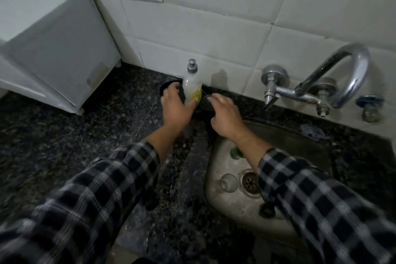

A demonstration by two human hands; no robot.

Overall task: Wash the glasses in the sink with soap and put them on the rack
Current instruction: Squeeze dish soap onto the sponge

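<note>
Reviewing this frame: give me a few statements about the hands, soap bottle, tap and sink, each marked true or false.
1. The left hand grips the soap bottle standing on the counter. True.
2. Water streams from the tap. False: no stream shows below it.
3. A clear glass sits in the sink beside the drain. True.
4. The bottle's cap is off. False: its grey cap is on.
5. The right hand holds the glass. False: it is on a dark item beside the bottle.
</note>
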